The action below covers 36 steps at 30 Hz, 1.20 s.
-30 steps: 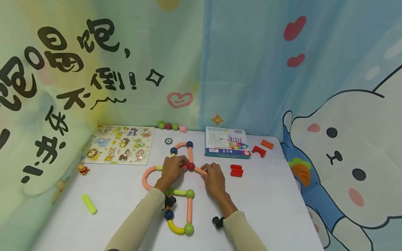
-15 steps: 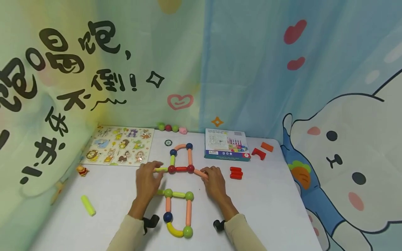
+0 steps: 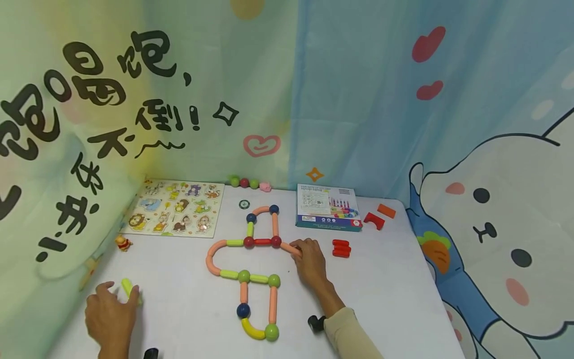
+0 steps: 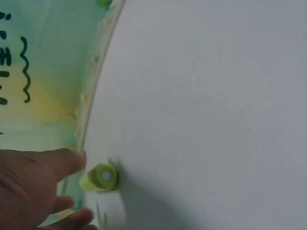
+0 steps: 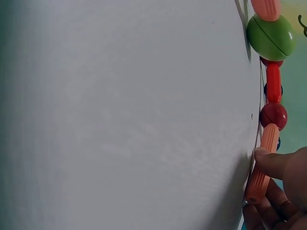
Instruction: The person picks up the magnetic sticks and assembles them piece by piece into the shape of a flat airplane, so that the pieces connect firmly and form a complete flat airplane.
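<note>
A chain of coloured sticks and balls lies flat on the white table. My right hand pinches the pink stick at the chain's right end, next to a dark red ball. In the right wrist view the thumb lies on that pink stick, with the red ball and a green ball beyond. My left hand is at the table's front left, fingers reaching a loose yellow-green stick. In the left wrist view the stick's end sits between thumb and finger of the left hand.
An animal puzzle board lies at the back left, a blue box at the back right. Red sticks, a red arch block and an orange block sit right of the chain. Printed curtains wall in the table.
My left hand has left the middle of the chain and moved to the front left, down to the yellow-green stick. The right hand stays on the pink stick.
</note>
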Motion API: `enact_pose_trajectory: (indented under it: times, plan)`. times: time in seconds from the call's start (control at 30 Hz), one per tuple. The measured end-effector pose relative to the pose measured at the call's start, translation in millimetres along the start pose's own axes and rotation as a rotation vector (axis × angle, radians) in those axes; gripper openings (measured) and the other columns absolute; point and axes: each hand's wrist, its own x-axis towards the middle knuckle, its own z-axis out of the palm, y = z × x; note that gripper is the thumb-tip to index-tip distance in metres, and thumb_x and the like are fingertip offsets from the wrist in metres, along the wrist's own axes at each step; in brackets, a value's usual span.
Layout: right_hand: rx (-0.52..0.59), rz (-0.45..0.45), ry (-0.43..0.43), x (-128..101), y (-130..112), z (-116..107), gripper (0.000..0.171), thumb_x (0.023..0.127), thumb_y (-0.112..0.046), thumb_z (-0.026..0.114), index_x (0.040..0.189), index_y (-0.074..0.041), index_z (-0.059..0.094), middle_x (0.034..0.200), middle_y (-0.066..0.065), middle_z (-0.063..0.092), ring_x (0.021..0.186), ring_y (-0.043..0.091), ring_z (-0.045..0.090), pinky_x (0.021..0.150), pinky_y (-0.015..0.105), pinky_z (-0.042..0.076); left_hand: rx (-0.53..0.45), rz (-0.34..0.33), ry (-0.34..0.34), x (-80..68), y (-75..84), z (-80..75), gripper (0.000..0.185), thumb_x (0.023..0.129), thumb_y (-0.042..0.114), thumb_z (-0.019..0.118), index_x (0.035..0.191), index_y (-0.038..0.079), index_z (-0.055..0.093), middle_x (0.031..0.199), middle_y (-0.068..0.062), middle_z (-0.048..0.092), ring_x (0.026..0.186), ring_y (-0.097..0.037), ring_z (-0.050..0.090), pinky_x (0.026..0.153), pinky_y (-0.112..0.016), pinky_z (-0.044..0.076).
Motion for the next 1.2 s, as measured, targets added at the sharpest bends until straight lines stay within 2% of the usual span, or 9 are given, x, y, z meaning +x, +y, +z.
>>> enact_pose_trajectory:
  times: [0.1,0.2,0.3,0.4,0.6,0.77,0.9,1.0,1.2]
  plan:
    - [-0.004,0.002,0.001,0.3,0.5,0.4,0.027,0.096,-0.012,0.079,0.122,-0.017,0.077,0.104,0.006,0.069,0.098,0.02,0.057,0.092,0.042,0.059,0.031,0.02,-0.076,4.0,-6.5,2.6,0.049,0.094,0.017,0.071,0.131,-0.011,0.053,0.099,-0.034,0.063,0.089,-0.05,0.061,0.069,-0.053,0.045]
    - [-0.011,0.014,-0.006,0.6,0.4,0.7,0.027,0.096,-0.012,0.079,0.122,-0.018,0.077,0.104,0.005,0.068,0.099,0.019,0.057,0.094,0.041,0.059,0.011,0.126,-0.053,2.1,0.6,9.6,0.037,0.093,0.01,0.07,0.122,-0.01,0.061,0.091,-0.03,0.069,0.079,-0.045,0.064,0.061,-0.05,0.043]
    - [-0.011,0.024,-0.012,0.4,-0.5,0.4,0.027,0.096,-0.013,0.079,0.123,-0.019,0.077,0.105,0.005,0.068,0.099,0.019,0.057,0.096,0.04,0.059,-0.044,0.273,0.002,-7.4,25.8,21.4,0.027,0.09,0.005,0.074,0.114,-0.007,0.069,0.089,-0.027,0.069,0.078,-0.042,0.065,0.064,-0.052,0.045]
    - [-0.008,0.007,-0.004,-0.1,-1.2,-0.8,0.026,0.096,-0.012,0.079,0.122,-0.018,0.077,0.104,0.006,0.068,0.099,0.02,0.057,0.096,0.042,0.059,-0.124,0.433,-0.008,-21.1,62.8,39.0,0.022,0.089,0.003,0.08,0.109,-0.002,0.074,0.09,-0.022,0.071,0.078,-0.037,0.068,0.069,-0.051,0.048]
    - [0.003,0.004,-0.017,1.9,-0.1,-1.9,0.027,0.096,-0.012,0.079,0.122,-0.018,0.077,0.104,0.004,0.068,0.099,0.019,0.057,0.098,0.043,0.059,-0.14,0.669,-0.258,-51.7,140.3,87.3,0.017,0.09,0.011,0.085,0.106,0.011,0.078,0.096,-0.007,0.074,0.088,-0.023,0.069,0.079,-0.042,0.054]
    - [-0.001,0.026,-0.031,8.3,2.0,-2.7,0.029,0.095,-0.011,0.08,0.123,-0.019,0.078,0.104,0.004,0.068,0.098,0.019,0.056,0.098,0.041,0.058,-0.073,0.834,-0.446,-69.5,184.6,133.0,0.016,0.088,0.016,0.087,0.101,0.016,0.079,0.093,0.001,0.074,0.086,-0.014,0.065,0.081,-0.036,0.056]
    - [-0.025,0.021,-0.023,11.0,2.8,-4.9,0.032,0.093,-0.011,0.082,0.123,-0.019,0.079,0.108,0.007,0.07,0.1,0.021,0.057,0.099,0.042,0.058,-0.024,0.874,-0.554,-74.8,202.4,161.4,0.016,0.088,0.017,0.088,0.1,0.016,0.077,0.089,0.003,0.072,0.083,-0.012,0.061,0.08,-0.032,0.055]
    - [-0.042,-0.006,0.0,8.2,0.5,-8.0,0.031,0.093,-0.015,0.082,0.123,-0.02,0.08,0.112,0.007,0.071,0.103,0.022,0.059,0.098,0.043,0.059,-0.009,0.875,-0.594,-76.0,207.0,170.0,0.017,0.089,0.018,0.087,0.103,0.017,0.077,0.09,0.003,0.072,0.083,-0.012,0.06,0.081,-0.032,0.056]
    - [-0.028,-0.165,-0.084,-0.5,-8.4,-14.9,0.031,0.089,-0.018,0.087,0.119,-0.022,0.082,0.115,0.001,0.077,0.107,0.02,0.062,0.099,0.044,0.055,-0.035,0.897,-0.458,-81.0,199.1,155.9,0.024,0.084,0.023,0.091,0.102,0.018,0.076,0.092,0.001,0.075,0.089,-0.017,0.064,0.085,-0.039,0.056]
